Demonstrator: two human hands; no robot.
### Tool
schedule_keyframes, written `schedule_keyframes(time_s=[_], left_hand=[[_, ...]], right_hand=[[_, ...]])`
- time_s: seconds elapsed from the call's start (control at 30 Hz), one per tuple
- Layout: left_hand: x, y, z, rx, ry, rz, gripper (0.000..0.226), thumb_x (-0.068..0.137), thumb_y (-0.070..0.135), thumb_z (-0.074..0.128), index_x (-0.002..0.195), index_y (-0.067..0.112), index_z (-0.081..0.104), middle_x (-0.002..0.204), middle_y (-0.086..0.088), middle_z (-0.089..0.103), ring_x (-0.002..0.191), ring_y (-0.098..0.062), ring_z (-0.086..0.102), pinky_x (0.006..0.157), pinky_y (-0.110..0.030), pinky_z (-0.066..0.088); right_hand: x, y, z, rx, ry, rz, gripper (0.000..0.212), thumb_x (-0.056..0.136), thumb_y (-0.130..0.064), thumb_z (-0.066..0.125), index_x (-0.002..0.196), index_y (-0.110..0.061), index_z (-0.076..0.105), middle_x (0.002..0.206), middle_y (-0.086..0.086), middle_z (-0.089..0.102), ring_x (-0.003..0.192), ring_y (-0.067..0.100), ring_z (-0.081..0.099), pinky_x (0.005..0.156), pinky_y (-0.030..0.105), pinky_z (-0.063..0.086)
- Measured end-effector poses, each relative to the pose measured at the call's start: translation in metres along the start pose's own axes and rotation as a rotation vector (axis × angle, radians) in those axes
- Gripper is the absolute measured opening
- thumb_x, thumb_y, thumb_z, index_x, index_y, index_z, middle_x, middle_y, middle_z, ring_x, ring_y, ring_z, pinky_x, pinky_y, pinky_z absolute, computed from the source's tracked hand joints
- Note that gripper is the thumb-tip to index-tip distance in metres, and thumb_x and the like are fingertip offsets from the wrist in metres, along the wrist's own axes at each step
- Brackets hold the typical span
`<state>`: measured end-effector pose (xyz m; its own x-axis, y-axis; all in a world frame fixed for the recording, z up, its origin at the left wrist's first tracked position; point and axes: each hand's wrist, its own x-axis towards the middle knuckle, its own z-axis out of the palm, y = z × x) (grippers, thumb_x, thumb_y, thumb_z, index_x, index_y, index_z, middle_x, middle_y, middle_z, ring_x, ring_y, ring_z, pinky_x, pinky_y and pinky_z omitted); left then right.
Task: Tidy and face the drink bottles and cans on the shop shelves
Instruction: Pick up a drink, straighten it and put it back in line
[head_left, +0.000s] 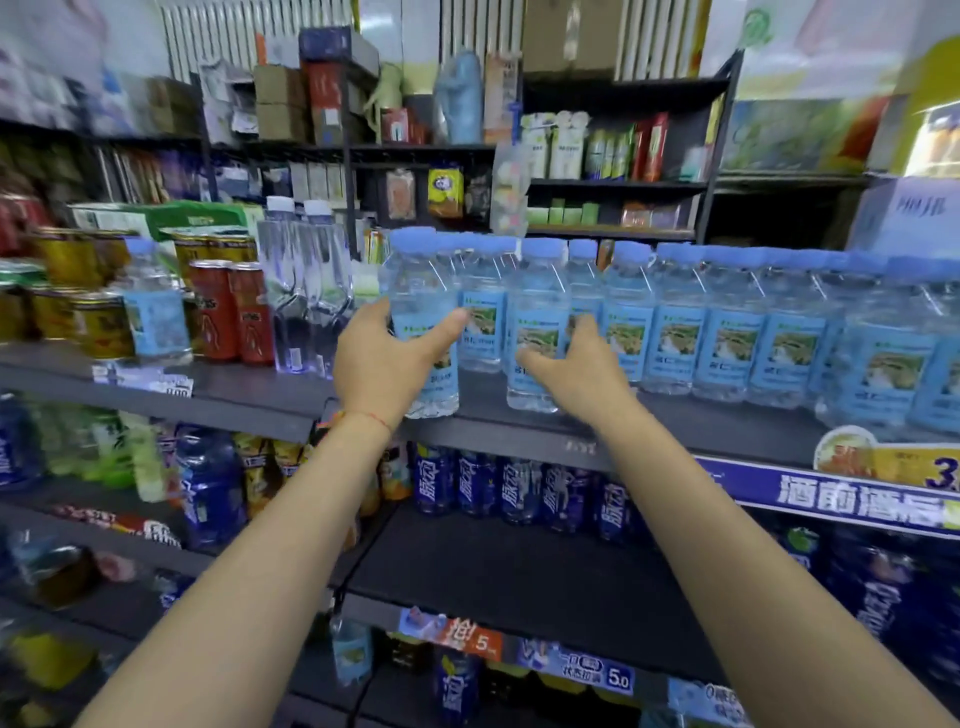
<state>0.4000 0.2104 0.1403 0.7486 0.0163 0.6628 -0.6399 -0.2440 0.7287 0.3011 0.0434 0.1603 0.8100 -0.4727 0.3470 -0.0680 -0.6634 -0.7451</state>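
Two hands at the shelf edge (519, 431): left hand (384, 358) fingers grasp a water bottle (423, 291); right hand (576, 364) apparently released.

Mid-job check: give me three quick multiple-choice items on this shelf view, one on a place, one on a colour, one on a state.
1. Where do the red cans stand?
A. left of the gripped bottle
B. right of it
C. shelf below

2. What colour are the water bottle caps?
A. red
B. light blue
C. green

3. What is the left hand doing?
A. hanging idle
B. gripping a water bottle
C. holding a can

Answers: 1 A, they sit further left on the same shelf. 2 B, every cap in the row is pale blue. 3 B, its thumb and fingers wrap the label.
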Motion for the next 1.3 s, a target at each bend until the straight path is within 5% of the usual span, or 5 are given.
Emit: schedule_keyframes(time_s=[0.1, 0.33, 0.9, 1.07, 1.3], left_hand=[[0.026, -0.020, -0.004, 0.115, -0.072, -0.021, 0.082, 0.060, 0.093, 0.052, 0.094, 0.021, 0.069, 0.083, -0.001, 0.071, 0.081, -0.021, 0.066, 0.072, -0.046, 0.056], [0.060, -0.063, -0.014, 0.133, -0.314, -0.050, 0.086, 0.082, 0.045, 0.075, 0.149, 0.018, 0.028, 0.143, -0.003, 0.051, 0.126, -0.026, 0.053, 0.096, -0.039, 0.047], [0.077, -0.091, -0.026, 0.077, -0.480, 0.021, 0.048, 0.090, 0.023, 0.067, 0.134, 0.019, 0.048, 0.127, -0.001, 0.063, 0.114, -0.021, 0.059, 0.083, -0.024, 0.039], [0.078, -0.101, -0.048, -0.017, -0.419, 0.048, 0.053, 0.090, 0.025, 0.067, 0.139, 0.018, 0.047, 0.127, 0.003, 0.058, 0.111, -0.014, 0.056, 0.092, -0.031, 0.045], [0.097, -0.164, -0.147, 0.137, -0.050, 0.057, 0.015, 0.086, 0.023, 0.056, 0.086, 0.023, 0.071, 0.087, 0.005, 0.069, 0.084, -0.015, 0.062, 0.075, -0.037, 0.052]], right_hand=[[0.012, -0.007, 0.024, -0.082, -0.002, -0.003, 0.085, 0.094, -0.044, 0.062, 0.152, -0.003, 0.016, 0.090, 0.006, 0.049, 0.065, 0.016, 0.050, 0.053, 0.033, 0.041], [0.039, -0.040, 0.090, -0.083, -0.008, -0.034, 0.085, 0.092, -0.048, 0.063, 0.153, -0.007, 0.021, 0.155, 0.017, 0.031, 0.116, 0.035, 0.058, 0.074, 0.037, 0.050], [0.044, -0.061, 0.135, -0.128, 0.175, 0.044, 0.073, 0.097, -0.025, 0.062, 0.151, -0.002, 0.018, 0.150, 0.017, 0.031, 0.122, 0.032, 0.050, 0.083, 0.030, 0.041], [0.021, -0.096, 0.155, -0.105, 0.476, -0.285, 0.036, 0.096, -0.018, 0.055, 0.129, -0.012, 0.043, 0.120, 0.007, 0.044, 0.073, 0.016, 0.050, 0.059, 0.036, 0.043], [0.020, -0.158, 0.252, 0.086, 0.026, -0.455, 0.006, 0.090, -0.016, 0.055, 0.088, -0.018, 0.060, 0.062, -0.010, 0.050, 0.060, 0.008, 0.047, 0.061, 0.035, 0.043]])
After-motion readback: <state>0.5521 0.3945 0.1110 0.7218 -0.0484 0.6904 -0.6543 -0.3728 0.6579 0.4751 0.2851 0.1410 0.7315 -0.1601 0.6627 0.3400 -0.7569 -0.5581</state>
